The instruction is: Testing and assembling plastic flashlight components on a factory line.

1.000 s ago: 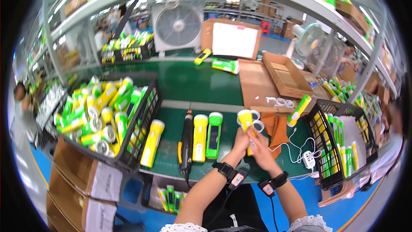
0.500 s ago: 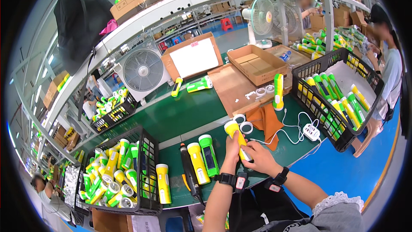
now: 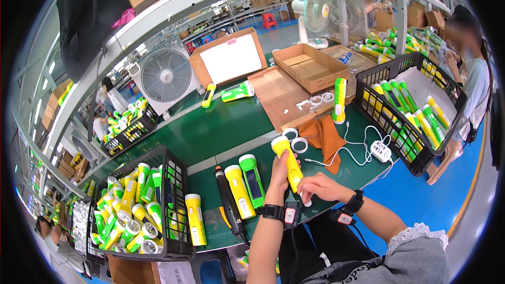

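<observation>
My left hand [image 3: 279, 172] is wrapped around a yellow flashlight [image 3: 293, 168], its white-rimmed head tilted up and away from me. Close to the flashlight's tail end, my right hand [image 3: 322, 186] has its fingers curled together, with a small whitish bit [image 3: 306, 200] showing at the fingertips; what it is I cannot make out. Left of my hands stand a green flashlight [image 3: 252, 181] with a dark panel, a yellow flashlight [image 3: 239, 192] and a black-and-orange electric screwdriver [image 3: 228, 202]. Two white rings [image 3: 299, 145] lie just beyond the held flashlight.
A black crate [image 3: 176, 215] full of flashlights stands left, another crate [image 3: 415, 147] right. Beyond my hands are an orange cloth [image 3: 326, 139], a white power strip [image 3: 381, 150] with cables and a cardboard tray [image 3: 311, 71]. A yellow flashlight [image 3: 195, 221] stands by the left crate.
My right hand has drawn back from the flashlight's side toward its tail end, fingers now curled lower. The left hand keeps its hold. The whole view has shifted slightly.
</observation>
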A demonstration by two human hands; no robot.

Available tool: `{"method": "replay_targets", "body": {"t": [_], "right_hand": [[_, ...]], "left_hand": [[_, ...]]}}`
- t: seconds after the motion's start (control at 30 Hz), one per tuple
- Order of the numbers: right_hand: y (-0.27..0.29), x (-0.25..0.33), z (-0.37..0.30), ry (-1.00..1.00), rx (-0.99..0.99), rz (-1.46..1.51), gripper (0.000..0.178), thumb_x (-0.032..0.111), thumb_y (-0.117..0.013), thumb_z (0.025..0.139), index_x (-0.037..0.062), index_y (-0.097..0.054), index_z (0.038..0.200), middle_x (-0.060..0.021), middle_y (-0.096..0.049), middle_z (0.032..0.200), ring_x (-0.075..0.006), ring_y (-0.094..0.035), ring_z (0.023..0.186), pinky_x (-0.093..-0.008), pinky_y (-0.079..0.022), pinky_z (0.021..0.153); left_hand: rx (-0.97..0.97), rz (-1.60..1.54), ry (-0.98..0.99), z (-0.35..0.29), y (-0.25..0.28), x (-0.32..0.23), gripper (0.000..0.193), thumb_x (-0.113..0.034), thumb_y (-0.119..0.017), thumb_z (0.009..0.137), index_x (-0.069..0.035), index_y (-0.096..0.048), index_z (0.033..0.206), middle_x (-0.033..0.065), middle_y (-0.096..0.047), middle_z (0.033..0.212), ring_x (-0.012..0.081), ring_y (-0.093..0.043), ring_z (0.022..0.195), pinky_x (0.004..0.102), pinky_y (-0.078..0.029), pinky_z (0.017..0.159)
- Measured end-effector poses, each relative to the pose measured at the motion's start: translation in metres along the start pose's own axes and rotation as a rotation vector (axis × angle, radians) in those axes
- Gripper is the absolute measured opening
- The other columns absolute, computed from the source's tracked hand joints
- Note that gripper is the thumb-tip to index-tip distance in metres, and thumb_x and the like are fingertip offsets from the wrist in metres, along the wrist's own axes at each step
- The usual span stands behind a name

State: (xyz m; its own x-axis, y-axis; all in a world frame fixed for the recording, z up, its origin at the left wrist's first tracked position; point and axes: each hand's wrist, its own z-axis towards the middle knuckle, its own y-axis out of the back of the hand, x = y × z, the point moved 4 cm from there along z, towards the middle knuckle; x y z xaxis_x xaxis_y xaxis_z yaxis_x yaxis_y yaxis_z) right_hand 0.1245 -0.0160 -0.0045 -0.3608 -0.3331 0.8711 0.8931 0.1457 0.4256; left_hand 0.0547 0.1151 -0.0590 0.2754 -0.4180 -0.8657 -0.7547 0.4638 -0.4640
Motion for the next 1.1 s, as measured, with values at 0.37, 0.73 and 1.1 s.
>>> {"method": "replay_targets", "body": {"t": [0.37,0.73,1.1], "right_hand": [[0.007,-0.003,0.006,0.118,-0.315,-0.276,0.074,-0.002,-0.063,0.06,0.0053,-0.033,0.127,-0.0158,-0.041,0.12,-0.032,-0.039,0.114,-0.0355,-0.031,0.099],[0.006,-0.022,0.004,0.108,-0.265,0.159,0.091,0.005,-0.073,0.061,0.0067,-0.02,0.135,-0.013,-0.037,0.128,-0.0232,-0.044,0.114,-0.0338,-0.033,0.098],[0.069,-0.068,0.038,-0.178,-0.737,0.109,0.023,0.015,-0.068,0.071,-0.0012,-0.055,0.079,-0.0042,-0.054,0.064,-0.0099,-0.051,0.058,-0.0239,-0.04,0.053]], "left_hand": [[-0.018,-0.182,-0.176,-0.006,-0.012,-0.017,0.037,-0.041,-0.046,0.088,-0.007,-0.045,0.102,0.0072,-0.056,0.082,0.016,-0.055,0.066,0.0287,-0.047,0.057],[0.068,-0.316,-0.379,-0.013,-0.014,-0.031,0.037,-0.038,-0.044,0.09,-0.005,-0.041,0.107,0.0096,-0.053,0.09,0.0176,-0.055,0.071,0.0331,-0.049,0.063],[-0.001,-0.034,-0.192,-0.011,-0.017,-0.01,0.031,-0.021,-0.048,0.087,-0.007,-0.036,0.111,0.0089,-0.052,0.095,0.0182,-0.055,0.076,0.0351,-0.051,0.064]]}}
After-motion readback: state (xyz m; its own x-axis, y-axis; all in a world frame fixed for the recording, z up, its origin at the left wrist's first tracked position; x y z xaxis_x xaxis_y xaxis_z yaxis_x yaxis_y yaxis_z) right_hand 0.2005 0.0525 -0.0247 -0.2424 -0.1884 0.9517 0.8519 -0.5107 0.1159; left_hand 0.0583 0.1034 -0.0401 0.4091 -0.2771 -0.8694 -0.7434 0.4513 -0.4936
